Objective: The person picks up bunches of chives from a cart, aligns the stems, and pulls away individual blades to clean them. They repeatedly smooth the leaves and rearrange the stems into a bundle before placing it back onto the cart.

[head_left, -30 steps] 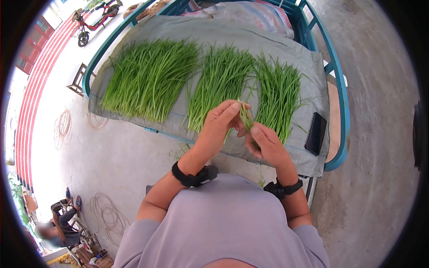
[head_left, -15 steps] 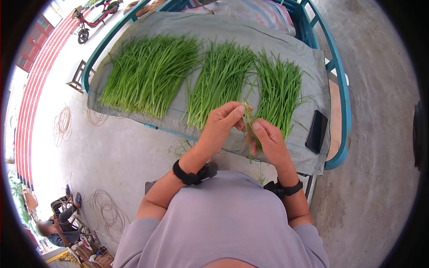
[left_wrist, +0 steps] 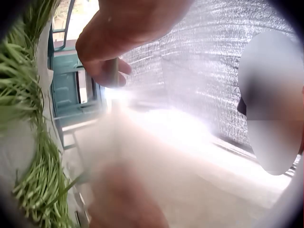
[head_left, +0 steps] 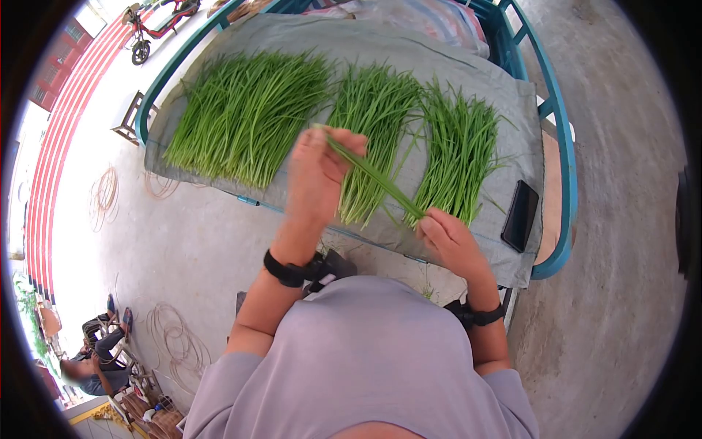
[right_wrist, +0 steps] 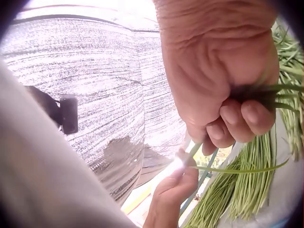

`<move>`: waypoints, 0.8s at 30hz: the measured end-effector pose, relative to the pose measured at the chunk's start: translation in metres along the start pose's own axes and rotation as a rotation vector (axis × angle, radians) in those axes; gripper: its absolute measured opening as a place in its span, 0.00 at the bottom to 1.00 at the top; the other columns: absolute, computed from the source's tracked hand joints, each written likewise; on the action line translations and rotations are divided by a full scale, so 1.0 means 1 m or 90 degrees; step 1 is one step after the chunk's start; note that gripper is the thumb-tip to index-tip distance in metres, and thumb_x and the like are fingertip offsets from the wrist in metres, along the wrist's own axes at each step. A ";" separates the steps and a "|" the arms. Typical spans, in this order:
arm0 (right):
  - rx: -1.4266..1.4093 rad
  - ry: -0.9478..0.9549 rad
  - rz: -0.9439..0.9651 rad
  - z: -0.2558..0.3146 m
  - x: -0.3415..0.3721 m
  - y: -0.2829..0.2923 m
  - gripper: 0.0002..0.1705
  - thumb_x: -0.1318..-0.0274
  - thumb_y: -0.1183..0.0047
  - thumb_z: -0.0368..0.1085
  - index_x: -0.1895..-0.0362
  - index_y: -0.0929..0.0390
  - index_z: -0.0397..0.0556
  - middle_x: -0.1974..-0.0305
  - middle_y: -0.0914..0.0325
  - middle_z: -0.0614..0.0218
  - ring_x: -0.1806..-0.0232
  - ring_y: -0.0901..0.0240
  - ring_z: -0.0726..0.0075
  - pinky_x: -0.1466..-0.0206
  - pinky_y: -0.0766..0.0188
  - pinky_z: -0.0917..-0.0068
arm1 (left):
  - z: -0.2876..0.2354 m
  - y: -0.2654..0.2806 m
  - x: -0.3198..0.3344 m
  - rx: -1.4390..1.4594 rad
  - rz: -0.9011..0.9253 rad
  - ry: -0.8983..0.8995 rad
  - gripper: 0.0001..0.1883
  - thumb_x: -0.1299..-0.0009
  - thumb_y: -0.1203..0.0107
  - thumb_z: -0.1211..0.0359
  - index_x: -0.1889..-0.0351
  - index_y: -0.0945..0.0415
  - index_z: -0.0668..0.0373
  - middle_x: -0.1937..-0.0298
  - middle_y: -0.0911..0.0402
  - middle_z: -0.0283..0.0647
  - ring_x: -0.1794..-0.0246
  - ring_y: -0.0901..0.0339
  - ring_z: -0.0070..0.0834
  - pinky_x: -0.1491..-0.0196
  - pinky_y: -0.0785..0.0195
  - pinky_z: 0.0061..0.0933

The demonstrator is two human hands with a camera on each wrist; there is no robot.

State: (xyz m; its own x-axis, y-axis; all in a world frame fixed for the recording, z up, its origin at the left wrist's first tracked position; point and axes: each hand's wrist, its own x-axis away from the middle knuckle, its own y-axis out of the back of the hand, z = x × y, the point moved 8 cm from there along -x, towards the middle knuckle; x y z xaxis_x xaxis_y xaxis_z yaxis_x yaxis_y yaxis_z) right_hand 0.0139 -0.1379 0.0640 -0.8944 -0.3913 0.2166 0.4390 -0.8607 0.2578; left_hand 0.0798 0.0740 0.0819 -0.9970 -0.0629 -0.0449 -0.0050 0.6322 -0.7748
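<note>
A thin bundle of long green stalks (head_left: 376, 175) stretches slantwise between the two hands in the head view. My left hand (head_left: 314, 183), raised higher, pinches its upper end between thumb and fingers. At the lower end, my right hand (head_left: 457, 245) grips the bundle. In the right wrist view the right hand (right_wrist: 223, 80) has its fingers curled round the stalks, and a loose blade (right_wrist: 242, 168) sticks out below. Behind the hands lie three piles of green stalks: a wide left one (head_left: 252, 117), a middle one (head_left: 376, 110) and a right one (head_left: 461, 146).
The piles lie on a grey cloth (head_left: 431, 62) in a cart with a teal rail (head_left: 563, 175). A black phone (head_left: 520, 216) rests on the cloth at right. Wire coils (head_left: 172, 340) lie on the floor; a seated person (head_left: 106, 358) is at lower left.
My left hand has moved up and left, away from the right hand, which has shifted slightly right. The stalks, bunched between close hands before, are now stretched out between them.
</note>
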 end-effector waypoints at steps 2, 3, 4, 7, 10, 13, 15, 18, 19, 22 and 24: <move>0.006 -0.031 -0.007 -0.002 0.012 0.010 0.18 0.32 0.60 0.43 0.71 0.30 0.46 0.82 0.41 0.78 0.80 0.48 0.83 0.78 0.49 0.82 | -0.021 0.033 -0.010 0.028 -0.083 -0.077 0.09 0.24 0.59 0.66 0.61 0.31 0.61 0.62 0.23 0.38 0.59 0.24 0.30 0.51 0.30 0.32; -0.018 -0.040 -0.013 -0.006 0.017 0.016 0.17 0.32 0.60 0.43 0.72 0.30 0.46 0.82 0.41 0.78 0.80 0.48 0.84 0.78 0.49 0.82 | -0.030 0.049 -0.014 0.063 -0.102 -0.092 0.09 0.24 0.60 0.66 0.61 0.32 0.61 0.64 0.24 0.38 0.61 0.25 0.29 0.53 0.30 0.33; -0.041 -0.049 -0.020 -0.010 0.023 0.021 0.17 0.32 0.60 0.42 0.72 0.30 0.46 0.82 0.41 0.78 0.81 0.49 0.84 0.78 0.50 0.82 | -0.038 0.065 -0.018 0.098 -0.119 -0.107 0.08 0.24 0.60 0.67 0.61 0.32 0.61 0.65 0.25 0.37 0.64 0.26 0.28 0.55 0.29 0.33; -0.081 -0.055 -0.043 -0.023 0.037 0.034 0.17 0.31 0.59 0.42 0.72 0.30 0.46 0.82 0.41 0.79 0.81 0.49 0.85 0.78 0.50 0.83 | -0.053 0.100 -0.019 0.187 -0.164 -0.102 0.06 0.24 0.60 0.70 0.63 0.34 0.60 0.68 0.28 0.35 0.70 0.30 0.26 0.61 0.31 0.31; -0.097 -0.050 -0.067 -0.031 0.047 0.046 0.17 0.31 0.59 0.42 0.72 0.30 0.47 0.82 0.42 0.79 0.82 0.50 0.86 0.79 0.51 0.83 | -0.065 0.116 -0.014 0.290 -0.130 -0.074 0.04 0.28 0.57 0.74 0.67 0.36 0.61 0.73 0.33 0.34 0.75 0.36 0.23 0.67 0.35 0.25; -0.110 -0.065 -0.138 -0.042 0.058 0.066 0.17 0.31 0.59 0.42 0.72 0.30 0.47 0.83 0.41 0.80 0.82 0.49 0.88 0.80 0.53 0.85 | -0.092 0.125 0.001 0.367 -0.118 -0.055 0.04 0.34 0.55 0.79 0.69 0.37 0.61 0.75 0.37 0.34 0.77 0.38 0.23 0.68 0.36 0.24; -0.138 -0.061 -0.215 -0.047 0.064 0.080 0.16 0.31 0.58 0.41 0.72 0.30 0.47 0.83 0.41 0.80 0.82 0.49 0.88 0.80 0.53 0.86 | -0.121 0.137 0.014 0.393 -0.118 -0.082 0.03 0.34 0.56 0.79 0.68 0.37 0.62 0.75 0.37 0.34 0.78 0.39 0.23 0.73 0.38 0.23; -0.147 -0.030 -0.323 -0.049 0.066 0.093 0.13 0.34 0.54 0.40 0.70 0.29 0.47 0.82 0.39 0.79 0.82 0.46 0.88 0.79 0.52 0.86 | -0.156 0.117 0.039 0.272 -0.138 -0.129 0.03 0.29 0.58 0.75 0.64 0.35 0.64 0.75 0.37 0.33 0.79 0.42 0.19 0.79 0.44 0.19; -0.108 -0.023 -0.340 -0.047 0.063 0.092 0.11 0.36 0.51 0.40 0.69 0.28 0.46 0.80 0.37 0.77 0.81 0.44 0.87 0.78 0.50 0.86 | -0.165 0.107 0.047 0.203 -0.147 -0.144 0.04 0.27 0.59 0.74 0.62 0.35 0.65 0.74 0.37 0.33 0.80 0.42 0.18 0.80 0.46 0.18; 0.084 0.086 -0.384 -0.030 0.041 0.073 0.09 0.44 0.43 0.38 0.66 0.25 0.46 0.75 0.31 0.71 0.74 0.36 0.78 0.72 0.40 0.80 | -0.162 0.063 0.062 -0.155 -0.183 -0.191 0.10 0.24 0.59 0.67 0.56 0.33 0.66 0.76 0.37 0.30 0.82 0.45 0.14 0.85 0.54 0.16; 0.306 0.172 -0.371 -0.006 0.022 0.049 0.11 0.53 0.39 0.37 0.65 0.23 0.47 0.67 0.27 0.66 0.64 0.32 0.67 0.60 0.35 0.71 | -0.131 0.028 0.065 -0.369 -0.226 -0.108 0.14 0.25 0.56 0.63 0.53 0.32 0.66 0.78 0.40 0.24 0.85 0.50 0.09 0.86 0.62 0.14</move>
State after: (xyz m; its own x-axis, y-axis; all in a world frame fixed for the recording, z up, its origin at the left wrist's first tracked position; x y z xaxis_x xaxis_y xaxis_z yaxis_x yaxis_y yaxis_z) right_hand 0.0154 -0.1903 0.0760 -0.9540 -0.0403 -0.2971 -0.1710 -0.7409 0.6495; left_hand 0.0045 0.1885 0.1397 -0.9016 -0.4323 0.0140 -0.4160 0.8579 -0.3015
